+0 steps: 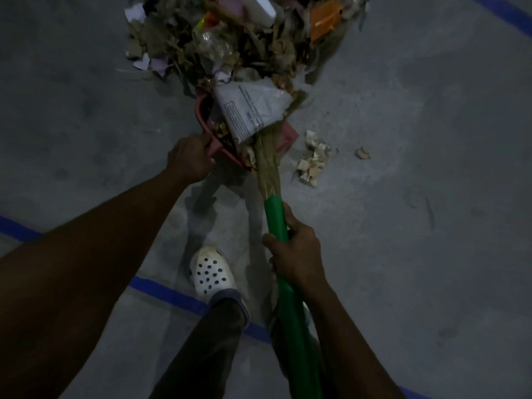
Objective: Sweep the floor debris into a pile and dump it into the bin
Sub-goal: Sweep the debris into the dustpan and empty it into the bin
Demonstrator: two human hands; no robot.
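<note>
A big pile of dry leaves, paper scraps and plastic (230, 44) lies on the grey floor at the top of the view. My left hand (191, 156) grips the handle of a red dustpan (205, 122), which is tilted at the pile's near edge. A printed white paper (250, 110) and some leaves lie in and over the pan. My right hand (296, 254) is closed around the green handle of a broom (276, 214). Its straw bristles (267, 162) press against the paper and the pan's mouth.
A small heap of pale scraps (313, 162) and one stray piece (362, 153) lie right of the dustpan. My foot in a white perforated clog (211, 273) stands near a blue floor line (164, 292). Another blue line (506, 15) crosses the top right.
</note>
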